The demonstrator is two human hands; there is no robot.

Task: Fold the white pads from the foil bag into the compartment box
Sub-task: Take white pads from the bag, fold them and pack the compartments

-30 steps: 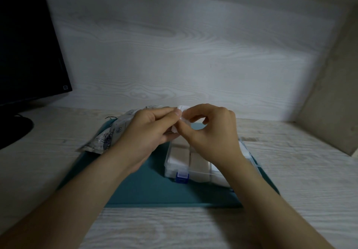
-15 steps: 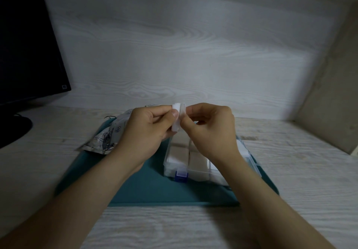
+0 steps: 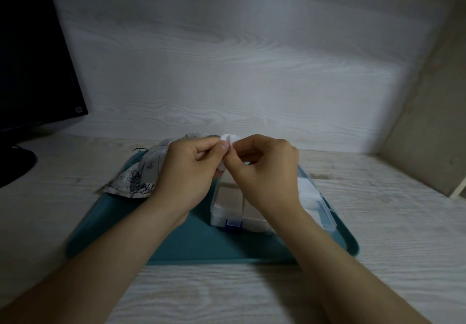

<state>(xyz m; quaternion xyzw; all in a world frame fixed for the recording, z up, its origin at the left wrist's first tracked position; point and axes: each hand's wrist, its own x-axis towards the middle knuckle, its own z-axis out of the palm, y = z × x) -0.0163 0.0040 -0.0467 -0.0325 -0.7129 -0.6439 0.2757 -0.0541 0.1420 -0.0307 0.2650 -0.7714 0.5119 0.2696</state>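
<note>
Foil bag [image 3: 137, 177]: lay on tray [image 3: 201, 243], left rear corner.
Left hand [image 3: 187, 172]: grip pinched on white pad [image 3: 228, 139].
White pad: held folded above compartment box [image 3: 252, 220].
Right hand [image 3: 267, 172]: grip pinched on same pad.
Compartment box: open, on tray.

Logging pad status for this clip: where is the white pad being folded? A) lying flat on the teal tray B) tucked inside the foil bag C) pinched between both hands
C: the left hand and right hand both pinch the white pad, holding it up in the air.
</note>
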